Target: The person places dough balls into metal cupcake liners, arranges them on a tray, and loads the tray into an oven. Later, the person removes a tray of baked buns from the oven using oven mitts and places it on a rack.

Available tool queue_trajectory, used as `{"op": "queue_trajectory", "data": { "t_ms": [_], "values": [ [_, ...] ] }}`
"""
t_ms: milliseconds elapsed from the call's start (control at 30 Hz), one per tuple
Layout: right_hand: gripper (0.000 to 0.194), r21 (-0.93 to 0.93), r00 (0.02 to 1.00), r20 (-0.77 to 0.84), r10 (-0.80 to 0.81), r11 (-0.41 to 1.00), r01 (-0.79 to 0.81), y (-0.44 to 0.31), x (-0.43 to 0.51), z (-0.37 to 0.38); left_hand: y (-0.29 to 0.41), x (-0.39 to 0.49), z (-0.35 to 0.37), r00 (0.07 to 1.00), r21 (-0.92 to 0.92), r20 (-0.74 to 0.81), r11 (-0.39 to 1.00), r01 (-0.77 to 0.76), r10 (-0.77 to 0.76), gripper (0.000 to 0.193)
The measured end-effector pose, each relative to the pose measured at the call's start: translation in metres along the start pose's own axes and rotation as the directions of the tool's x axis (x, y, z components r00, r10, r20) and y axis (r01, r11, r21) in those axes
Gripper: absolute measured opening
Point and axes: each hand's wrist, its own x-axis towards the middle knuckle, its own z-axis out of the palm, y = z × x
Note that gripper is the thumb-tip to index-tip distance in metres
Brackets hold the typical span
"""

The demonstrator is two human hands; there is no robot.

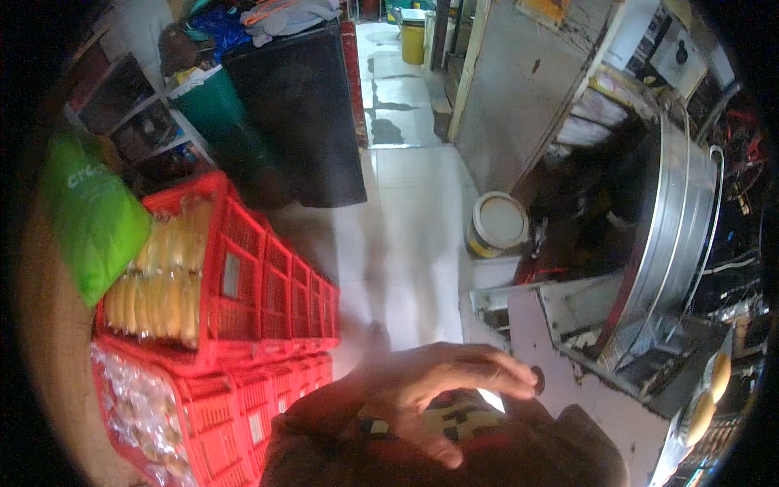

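Observation:
My left hand [444,383] reaches across in front of my torso, its fingers curved to the right and its thumb apart below. Nothing shows in its grasp. Close beyond the fingertips is a small dark round thing [538,380], too unclear to name. My right hand is out of view. To my left, a red plastic crate [268,286] holds rows of long bread rolls [161,298] in clear wrapping. Below it, another red crate [225,420] contains clear plastic packages [143,408]. At the lower right edge, rounded buns [703,420] sit in a narrow row.
A green bag [100,225] with lettering rests against the upper crate. Ahead, a tiled floor [417,201] leads through a doorway. A lidded bucket [499,222] stands right of the walkway, before a large metal vessel [669,225]. A dark panel [298,115] stands at the left.

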Motion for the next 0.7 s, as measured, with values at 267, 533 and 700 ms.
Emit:
{"op": "queue_trajectory", "data": {
  "t_ms": [267, 533, 700],
  "values": [
    [0.022, 0.235, 0.992, -0.08, -0.098, 0.965, 0.115, 0.1, 0.144, 0.021, -0.04, 0.053, -0.184, 0.987, 0.441, -0.163, 0.896, 0.059, 0.015, 0.07],
    [0.062, -0.029, 0.887, 0.42, 0.192, 0.98, -0.199, -0.077, 0.296, -0.133, -0.276, -0.031, -0.38, 0.785, 0.656, -0.522, 0.431, 0.62, -0.335, 0.061],
    [0.082, 0.043, 0.91, 0.414, 0.033, 0.998, -0.055, -0.12, 0.414, -0.224, -0.382, -0.146, -0.448, 0.32, 0.385, -0.492, 0.127, 0.914, -0.81, 0.075]
  ]
}}
